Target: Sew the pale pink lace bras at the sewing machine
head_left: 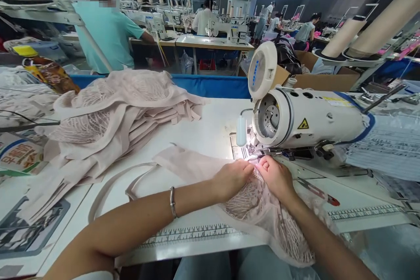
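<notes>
A pale pink lace garment piece (pixel 259 210) lies on the white table in front of the sewing machine (pixel 302 118). My left hand (pixel 231 177) and my right hand (pixel 275 177) rest on it side by side, fingers curled and pinching its edge just before the needle area (pixel 251 151). A thin pink strap (pixel 131 181) trails from the piece to the left. A metal bracelet circles my left wrist.
A heap of the same pink pieces (pixel 111 113) fills the table's left. Rulers (pixel 187 234) are printed along the front edge. Thread cones (pixel 344 35) stand at right, papers (pixel 387 148) behind the machine. A person in a teal shirt (pixel 105 30) stands beyond, other workers farther back.
</notes>
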The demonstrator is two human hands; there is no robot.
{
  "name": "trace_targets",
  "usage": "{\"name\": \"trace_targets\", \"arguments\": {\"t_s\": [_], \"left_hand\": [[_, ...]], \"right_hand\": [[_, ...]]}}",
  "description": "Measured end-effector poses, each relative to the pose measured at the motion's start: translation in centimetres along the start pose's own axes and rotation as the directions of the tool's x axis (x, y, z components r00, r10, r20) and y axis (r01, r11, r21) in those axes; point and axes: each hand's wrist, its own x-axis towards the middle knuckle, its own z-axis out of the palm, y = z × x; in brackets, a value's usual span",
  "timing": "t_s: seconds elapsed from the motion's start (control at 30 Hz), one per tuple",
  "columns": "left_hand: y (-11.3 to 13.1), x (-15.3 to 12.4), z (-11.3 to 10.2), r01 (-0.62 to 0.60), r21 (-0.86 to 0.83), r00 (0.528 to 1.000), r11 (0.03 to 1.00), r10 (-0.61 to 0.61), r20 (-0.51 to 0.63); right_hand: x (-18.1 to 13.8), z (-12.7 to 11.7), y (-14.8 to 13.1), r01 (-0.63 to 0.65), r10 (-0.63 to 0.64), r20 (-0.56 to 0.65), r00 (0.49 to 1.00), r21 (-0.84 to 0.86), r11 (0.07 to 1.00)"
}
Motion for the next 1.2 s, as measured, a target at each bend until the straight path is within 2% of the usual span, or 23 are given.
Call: {"name": "trace_targets", "arguments": {"t_s": [0.07, 0.1, 0.17, 0.23, 0.33, 0.4, 0.5, 0.57, 0.73, 0.83, 0.93, 1.0, 1.2], "left_hand": [[0.4, 0.4, -0.2, 0.075, 0.116, 0.997, 0.990, -0.074, -0.009], [0.6, 0.5, -0.2, 0.074, 0.178, 0.997, 0.981, -0.071, -0.026], [1.0, 0.4, 0.0, 0.017, 0.278, 0.999, 0.960, -0.006, -0.040], [1.2, 0.1, 0.2, -0.065, 0.345, 0.998, 0.936, 0.071, -0.002], [1.3, -0.2, 0.4, -0.096, 0.376, 0.995, 0.921, 0.085, 0.045], [1.2, -0.2, 0.4, -0.074, 0.365, 0.997, 0.928, 0.072, 0.020], [1.0, -0.1, 0.4, -0.066, 0.354, 0.997, 0.933, 0.075, -0.014], [0.9, -0.1, 0.4, -0.075, 0.363, 0.996, 0.929, 0.085, -0.012], [1.0, 0.0, 0.3, -0.092, 0.355, 0.995, 0.930, 0.098, 0.002], [1.1, 0.0, 0.3, -0.077, 0.340, 0.997, 0.937, 0.076, 0.014], [1.1, 0.0, 0.5, -0.059, 0.342, 0.998, 0.938, 0.066, -0.006], [1.0, -0.1, 0.5, -0.072, 0.350, 0.997, 0.934, 0.080, -0.009], [0.8, -0.1, 0.1, -0.121, 0.362, 0.992, 0.924, 0.124, 0.015]], "right_hand": [[0.0, 0.0, 0.2, 0.012, -0.011, -0.022, 1.000, 0.037, 0.999], [0.0, 0.0, 0.3, 0.027, -0.025, -0.037, 0.999, 0.049, 0.998], [-0.1, 0.0, 0.4, 0.085, -0.080, -0.076, 0.994, 0.062, 0.994], [-0.2, 0.1, 0.5, 0.136, -0.127, -0.112, 0.986, 0.081, 0.987], [-0.2, 0.1, 0.5, 0.088, -0.068, -0.127, 0.990, 0.154, 0.984], [-0.2, 0.0, 0.3, 0.018, -0.003, -0.090, 0.996, 0.172, 0.985], [-0.1, 0.0, -0.2, -0.011, 0.013, -0.023, 1.000, 0.077, 0.997], [-0.2, 0.0, -0.4, 0.009, -0.008, -0.020, 1.000, 0.036, 0.999], [-0.3, 0.4, 0.0, 0.110, -0.093, -0.117, 0.989, 0.142, 0.984], [-0.5, 0.7, 0.3, 0.213, -0.208, -0.112, 0.972, 0.040, 0.976], [-1.0, 0.8, 0.6, 0.382, -0.392, -0.100, 0.915, -0.099, 0.919], [-1.2, 0.8, 0.7, 0.447, -0.466, -0.122, 0.877, -0.152, 0.882], [-1.7, 0.4, 1.1, 0.446, -0.480, -0.135, 0.867, -0.222, 0.867]]}}
